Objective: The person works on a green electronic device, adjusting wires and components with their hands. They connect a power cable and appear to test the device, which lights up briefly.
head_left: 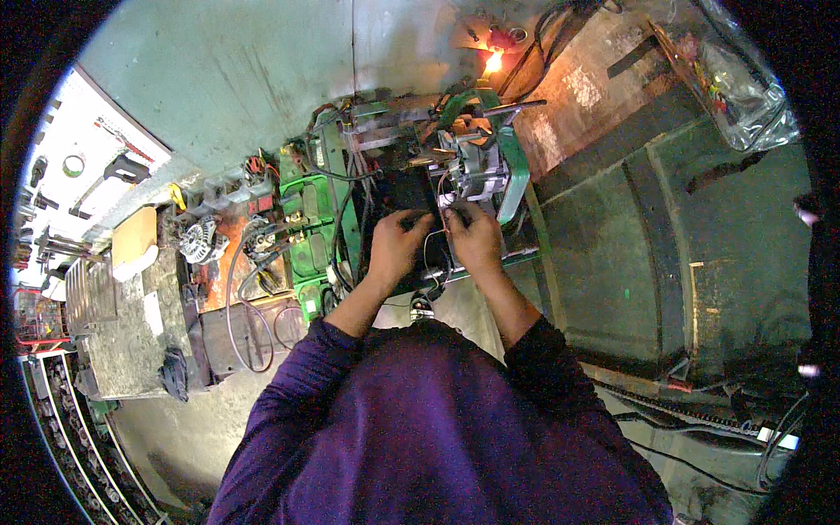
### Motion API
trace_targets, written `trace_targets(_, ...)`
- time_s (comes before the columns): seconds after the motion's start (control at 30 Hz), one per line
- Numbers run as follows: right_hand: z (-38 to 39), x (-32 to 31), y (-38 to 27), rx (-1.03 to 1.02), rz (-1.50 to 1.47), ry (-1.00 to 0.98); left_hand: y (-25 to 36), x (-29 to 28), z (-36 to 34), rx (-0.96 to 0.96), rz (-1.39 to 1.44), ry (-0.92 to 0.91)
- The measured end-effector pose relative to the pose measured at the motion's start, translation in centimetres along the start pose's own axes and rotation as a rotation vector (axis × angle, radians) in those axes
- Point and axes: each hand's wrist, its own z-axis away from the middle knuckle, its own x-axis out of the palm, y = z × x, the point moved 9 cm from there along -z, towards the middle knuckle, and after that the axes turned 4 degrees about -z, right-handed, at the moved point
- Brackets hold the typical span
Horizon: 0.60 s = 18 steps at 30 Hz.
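My left hand (399,242) is curled with fingertips pinched at the middle of the machine bench, over a black panel; what it holds is too small to make out. Just right of it, my right hand (473,239) pinches a thin pale wire (427,253) that loops down between the hands. Beyond my right hand sits a silver alternator-like unit (477,175) on the machine, beside a green cover (509,174). Dark cables (339,251) run along the machine's left side, next to green housings (308,245).
At left, a workbench (131,328) adjoins a loose alternator (203,239) and a tool board (99,140). A bright orange light (493,61) glows at the back. Right are dark green panels (604,262) and a hanging plastic bag (744,105). Cables (691,468) cross the lower-right floor.
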Motion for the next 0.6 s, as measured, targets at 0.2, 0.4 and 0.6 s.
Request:
trace_targets(0.2,1.2,-0.9,1.3,-0.006,-0.097,0.018,4.6,2.4,-1.7,0.05,0.078,-0.036)
trace_targets(0.4,0.5,-0.9,2.7,0.071,0.124,-0.012,1.8,3.2,-3.0,-0.161,0.512,-0.116)
trace_targets(0.6,-1.5,1.0,1.5,0.02,0.298,-0.111,1.8,3.4,-3.3,-0.061,0.461,-0.075)
